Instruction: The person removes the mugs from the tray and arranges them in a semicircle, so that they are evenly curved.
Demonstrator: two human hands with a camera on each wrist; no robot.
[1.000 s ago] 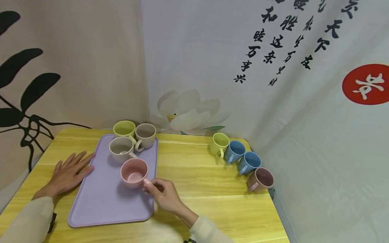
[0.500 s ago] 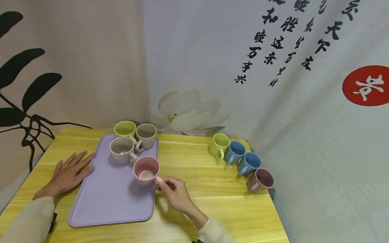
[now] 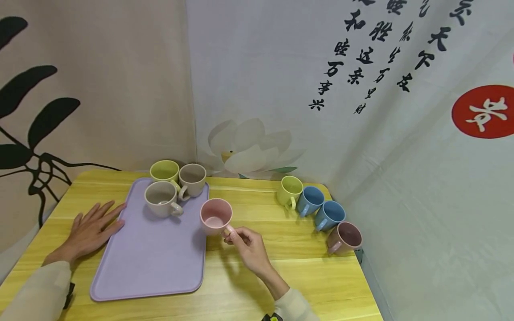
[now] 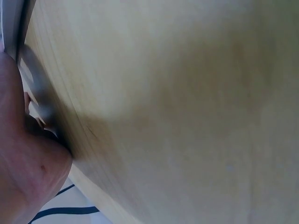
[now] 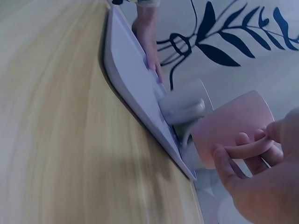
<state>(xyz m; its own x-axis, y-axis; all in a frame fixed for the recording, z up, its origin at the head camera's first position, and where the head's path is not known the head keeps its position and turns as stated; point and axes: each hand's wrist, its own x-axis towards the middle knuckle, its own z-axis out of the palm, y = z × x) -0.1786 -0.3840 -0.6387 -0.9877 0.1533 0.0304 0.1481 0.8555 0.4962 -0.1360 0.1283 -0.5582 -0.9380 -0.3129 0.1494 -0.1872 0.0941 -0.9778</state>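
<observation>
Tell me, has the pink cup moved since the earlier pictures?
Yes. The pink cup, held by the right hand, went rightward off the purple tray.

Black Chinese calligraphy (image 3: 373, 53) and a red seal (image 3: 483, 111) mark the wall cloth (image 3: 281, 67).

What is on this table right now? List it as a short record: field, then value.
right hand: right hand pinches the handle of the pink mug, held at the tray's right edge
left hand: left hand rests flat on the table, fingertips at the tray's left edge
tray: purple tray, flat on the table
mugs on tray: green mug, two beige mugs at its far end
mugs off tray: row of four by the right wall: green, blue, blue, mauve
</observation>
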